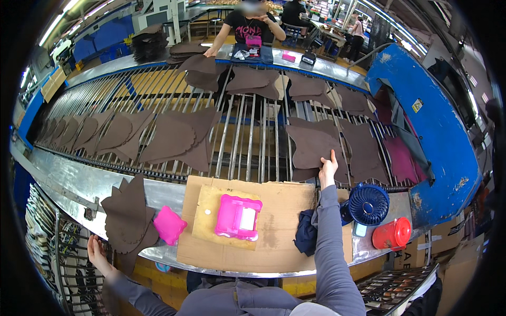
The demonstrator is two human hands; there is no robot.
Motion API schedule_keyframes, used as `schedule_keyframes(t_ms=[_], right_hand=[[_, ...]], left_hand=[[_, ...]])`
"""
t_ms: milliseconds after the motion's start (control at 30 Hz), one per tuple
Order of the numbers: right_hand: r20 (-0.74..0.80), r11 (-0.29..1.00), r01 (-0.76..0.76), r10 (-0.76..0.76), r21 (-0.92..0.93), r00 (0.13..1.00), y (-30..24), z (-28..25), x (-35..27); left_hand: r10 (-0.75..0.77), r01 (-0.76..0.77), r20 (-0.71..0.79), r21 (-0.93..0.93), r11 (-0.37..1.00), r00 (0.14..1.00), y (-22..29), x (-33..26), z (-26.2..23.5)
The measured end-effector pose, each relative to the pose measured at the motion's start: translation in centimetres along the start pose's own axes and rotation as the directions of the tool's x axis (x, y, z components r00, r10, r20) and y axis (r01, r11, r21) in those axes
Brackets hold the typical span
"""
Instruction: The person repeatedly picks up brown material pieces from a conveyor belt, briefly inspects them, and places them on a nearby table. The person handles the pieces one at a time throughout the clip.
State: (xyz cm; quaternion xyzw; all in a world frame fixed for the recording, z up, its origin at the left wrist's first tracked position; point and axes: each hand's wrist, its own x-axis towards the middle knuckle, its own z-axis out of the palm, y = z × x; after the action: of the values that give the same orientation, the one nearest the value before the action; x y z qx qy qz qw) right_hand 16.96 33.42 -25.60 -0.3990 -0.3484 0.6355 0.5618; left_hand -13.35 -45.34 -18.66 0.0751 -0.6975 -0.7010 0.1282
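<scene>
Our left hand (96,253) rests open-fingered at the near edge of the stacked brown leather pieces (126,213), left of the cardboard sheet (279,221). Beyond the cardboard, our right hand (328,167) lies flat, fingers spread, on a brown leather piece (311,145) on the roller conveyor (247,137).

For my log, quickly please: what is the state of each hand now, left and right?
Left hand: open, at the edge of the stack of brown cut pieces, holding nothing.
Right hand: open, fingers resting on a brown piece on the conveyor.
</scene>
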Motion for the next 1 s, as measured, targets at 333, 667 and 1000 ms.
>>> schedule_keyframes(t_ms=[333,667,1000], right_hand=[[-0.111,0.983,-0.005,-0.016,-0.183,0.994,1.9,-0.2,0.2],[-0.095,0.978,-0.012,-0.008,-0.210,0.995,2.1,-0.8,0.2],[-0.261,0.700,-0.016,-0.245,-0.714,0.934,-1.1,0.6,-1.0]], left_hand=[[0.063,-0.066,0.097,0.034,0.997,0.993,3.2,-0.1,4.9],[0.043,-0.052,0.125,0.065,0.997,0.991,2.2,-0.5,5.4],[-0.016,-0.007,0.122,0.187,0.982,0.992,3.0,-1.8,8.6]])
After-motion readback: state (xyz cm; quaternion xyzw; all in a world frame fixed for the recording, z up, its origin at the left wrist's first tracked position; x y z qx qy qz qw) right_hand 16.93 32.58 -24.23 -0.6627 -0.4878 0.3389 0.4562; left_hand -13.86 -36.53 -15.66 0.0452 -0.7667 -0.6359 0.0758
